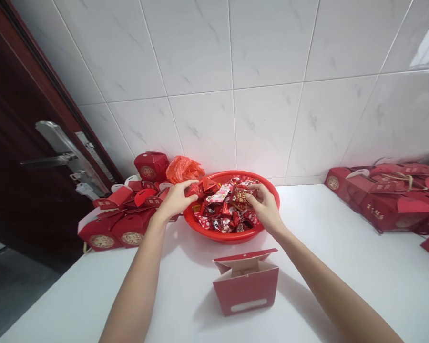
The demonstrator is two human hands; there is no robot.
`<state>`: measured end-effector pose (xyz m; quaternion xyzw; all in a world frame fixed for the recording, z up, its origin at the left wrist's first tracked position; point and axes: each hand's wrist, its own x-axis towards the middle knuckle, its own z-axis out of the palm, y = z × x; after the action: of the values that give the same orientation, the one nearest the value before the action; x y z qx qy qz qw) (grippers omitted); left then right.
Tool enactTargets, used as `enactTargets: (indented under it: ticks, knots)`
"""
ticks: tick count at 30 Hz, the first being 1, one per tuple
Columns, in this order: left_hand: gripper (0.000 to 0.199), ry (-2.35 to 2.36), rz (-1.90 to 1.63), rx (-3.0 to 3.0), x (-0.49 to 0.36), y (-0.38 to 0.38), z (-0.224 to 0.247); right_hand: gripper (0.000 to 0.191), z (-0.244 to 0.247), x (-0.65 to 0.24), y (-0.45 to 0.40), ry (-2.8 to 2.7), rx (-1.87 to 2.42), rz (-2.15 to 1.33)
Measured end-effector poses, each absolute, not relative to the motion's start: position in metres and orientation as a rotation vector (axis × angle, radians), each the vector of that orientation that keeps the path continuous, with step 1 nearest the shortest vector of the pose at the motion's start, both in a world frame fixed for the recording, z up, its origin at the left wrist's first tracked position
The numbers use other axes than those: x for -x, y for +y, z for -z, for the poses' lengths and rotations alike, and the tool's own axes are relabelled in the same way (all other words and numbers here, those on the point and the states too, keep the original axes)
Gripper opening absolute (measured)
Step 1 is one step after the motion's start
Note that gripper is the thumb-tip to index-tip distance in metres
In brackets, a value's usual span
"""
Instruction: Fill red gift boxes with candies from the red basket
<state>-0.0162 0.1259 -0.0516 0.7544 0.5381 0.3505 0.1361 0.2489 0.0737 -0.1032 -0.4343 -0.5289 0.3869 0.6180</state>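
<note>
A red plastic basket full of wrapped candies stands against the wall. At its left rim, my left hand is closed around a shiny red-wrapped candy. My right hand, over the basket's right side, pinches a dark red candy packet with gold lettering between thumb and fingers. Nearer to me, between my forearms, a red paper gift box stands upright on the white table. Its top flaps are open; the bottom of its inside is hidden.
Several closed red gift boxes are piled at the left, beside a crumpled red plastic bag. More red boxes with cord handles lie at the right. A tiled wall rises behind, and a dark door with a metal handle is at the left.
</note>
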Motion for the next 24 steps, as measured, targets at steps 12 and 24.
enactTargets:
  ticks: [12, 24]
  knots:
    - [0.057, 1.249, -1.496, -1.825, 0.005, 0.121, 0.04, 0.029, 0.102, -0.25, 0.072, -1.211, 0.982, -0.896]
    - [0.065, 1.126, -1.678, -1.599, -0.004, 0.122, 0.043, 0.029, 0.104, -0.251, 0.074, -1.227, 0.998, -0.852]
